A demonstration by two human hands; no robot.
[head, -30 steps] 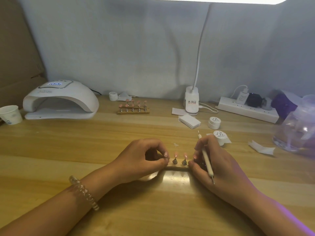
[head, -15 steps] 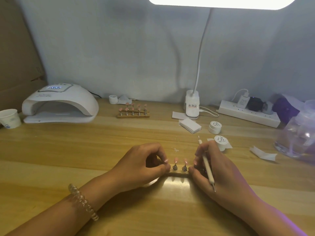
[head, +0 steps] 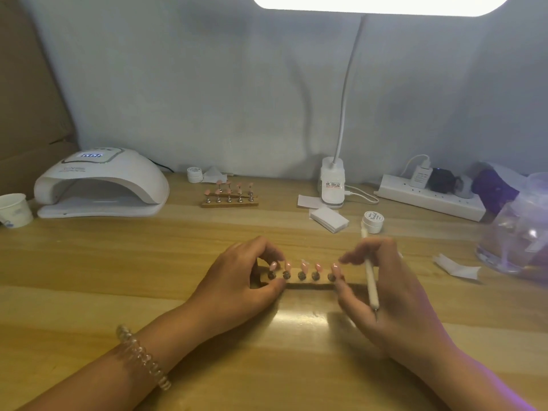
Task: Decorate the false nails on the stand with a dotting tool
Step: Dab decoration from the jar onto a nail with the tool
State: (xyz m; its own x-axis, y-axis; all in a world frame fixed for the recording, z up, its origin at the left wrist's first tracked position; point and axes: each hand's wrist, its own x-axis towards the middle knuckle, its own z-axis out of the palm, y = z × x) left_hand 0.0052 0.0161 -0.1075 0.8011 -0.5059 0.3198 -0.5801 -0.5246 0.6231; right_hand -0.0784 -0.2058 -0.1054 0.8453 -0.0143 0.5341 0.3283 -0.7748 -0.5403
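In the lower middle of the frame a narrow wooden stand (head: 309, 282) lies crosswise on the pale wooden table (head: 118, 262), carrying a row of five pink false nails (head: 303, 266), each on a small metal peg. The left hand (head: 237, 280) holds the stand's left end, the thumb pressed to the front edge and the curled fingers reaching over behind the first two nails. The right hand (head: 382, 286) sits at the stand's right end with its fingers bent and its thumb tip just beside the last peg; a slim white dotting tool (head: 370, 277) is tucked between its fingers and lies across the back of the hand, its metal tip pointing toward the bottom of the frame, away from the nails. A clear coiled bracelet (head: 142, 357) circles the left wrist. At upper left stands a white domed nail-curing lamp (head: 100, 185) with a lit display, and a white paper cup (head: 14, 210) sits at the left edge. Above the hands, near the wall, a second wooden stand with pink nails (head: 229, 197) rests beside a small white jar (head: 194, 174). Right of centre is the white base of a gooseneck desk lamp (head: 332, 185), with a stack of white pads (head: 329, 219) and another white labelled jar (head: 373, 221) below it. A white power strip (head: 430, 200) and a clear plastic container (head: 516, 232) occupy the right side.
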